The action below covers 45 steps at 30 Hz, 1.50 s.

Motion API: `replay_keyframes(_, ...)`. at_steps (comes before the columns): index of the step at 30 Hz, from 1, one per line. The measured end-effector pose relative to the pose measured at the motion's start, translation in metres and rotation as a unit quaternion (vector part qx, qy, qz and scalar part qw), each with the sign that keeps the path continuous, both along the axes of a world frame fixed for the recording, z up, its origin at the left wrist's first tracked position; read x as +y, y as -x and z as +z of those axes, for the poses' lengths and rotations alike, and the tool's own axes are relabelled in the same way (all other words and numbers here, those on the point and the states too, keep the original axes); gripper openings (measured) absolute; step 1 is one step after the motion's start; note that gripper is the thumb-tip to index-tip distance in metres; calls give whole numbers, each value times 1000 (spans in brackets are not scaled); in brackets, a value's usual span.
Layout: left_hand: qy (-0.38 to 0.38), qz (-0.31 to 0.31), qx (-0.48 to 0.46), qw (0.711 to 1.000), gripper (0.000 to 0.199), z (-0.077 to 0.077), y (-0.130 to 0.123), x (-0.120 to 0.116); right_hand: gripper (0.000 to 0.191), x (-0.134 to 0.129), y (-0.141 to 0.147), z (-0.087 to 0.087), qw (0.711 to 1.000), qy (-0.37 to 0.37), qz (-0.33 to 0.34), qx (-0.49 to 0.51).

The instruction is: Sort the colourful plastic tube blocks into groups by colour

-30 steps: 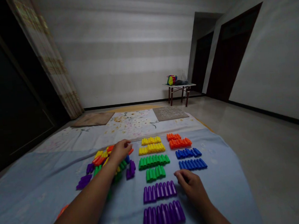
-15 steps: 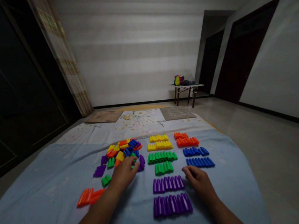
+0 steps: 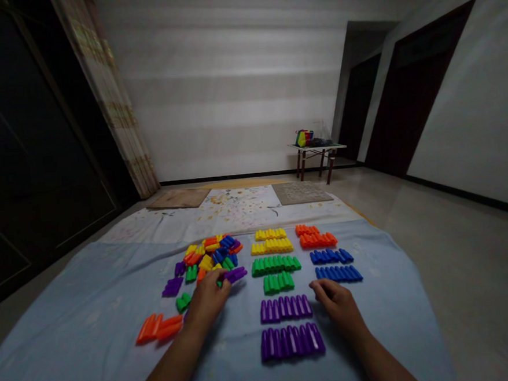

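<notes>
My left hand (image 3: 210, 298) is closed in a pinch on a purple bullet-shaped plastic piece (image 3: 236, 274), at the near edge of a mixed pile (image 3: 215, 254) of yellow, orange, blue, green and purple pieces. My right hand (image 3: 337, 305) rests with curled fingers beside the upper purple row (image 3: 286, 308); nothing shows in it. A second purple row (image 3: 292, 343) lies nearer me. Beyond are green rows (image 3: 276, 265), yellow rows (image 3: 272, 246), orange rows (image 3: 318, 240) and blue rows (image 3: 339, 274).
Loose orange pieces (image 3: 159, 328), green pieces (image 3: 183, 302) and purple pieces (image 3: 172, 287) lie left on the light blue cloth (image 3: 94, 329). Two flat boards, a brown one (image 3: 180, 198) and a greyish one (image 3: 301, 192), lie at the far edge. A small table (image 3: 317, 147) stands beyond.
My left hand has taken hold of the purple piece at the pile's edge, which now lies turned more sideways. My right hand has hardly moved.
</notes>
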<state>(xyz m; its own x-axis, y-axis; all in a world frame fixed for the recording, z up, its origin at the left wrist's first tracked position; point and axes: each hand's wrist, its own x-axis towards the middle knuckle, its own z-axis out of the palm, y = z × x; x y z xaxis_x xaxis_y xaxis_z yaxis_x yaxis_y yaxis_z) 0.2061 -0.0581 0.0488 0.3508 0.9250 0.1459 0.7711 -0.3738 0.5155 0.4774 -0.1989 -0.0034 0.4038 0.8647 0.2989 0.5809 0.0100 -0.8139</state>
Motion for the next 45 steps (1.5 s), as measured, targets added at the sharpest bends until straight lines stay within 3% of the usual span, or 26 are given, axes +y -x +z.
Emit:
replay_keyframes(4, 29, -2, -115, 993, 38, 0, 8, -8, 41, -3, 1, 0, 1000, -10, 0, -2)
replay_keyframes(8, 45, -21, -200, 978, 40, -11, 10, -14, 34, -9, 12, 15, 997, -37, 8, -60)
replay_keyframes(12, 59, -64, -233, 969, 38, -23, 9, -23, 25, -10, 35, 43, 988, -47, 93, -113)
replay_keyframes(16, 67, -112, -234, 963, 35, -25, 4, -34, 30, 1, 61, 62, 977, -25, 170, -125)
replay_keyframes(23, 63, -157, -249, 954, 30, -19, 0, -43, 50, 27, 89, 59, 967, 2, 218, -129)
replay_keyframes(27, 64, -161, -276, 946, 27, -19, 1, -42, 39, 37, 92, 58, 958, 43, 240, -148)
replay_keyframes(34, 142, -59, -445, 882, 31, -27, 8, -23, 33, 48, 85, 68, 967, 34, 185, -170)
replay_keyframes(40, 118, 38, -499, 858, 35, -25, 11, -15, 38, 62, 112, 62, 951, 70, 241, -181)
replay_keyframes(45, 136, 59, -550, 822, 43, -26, 10, -12, 42, 68, 113, 56, 966, 13, 218, -139)
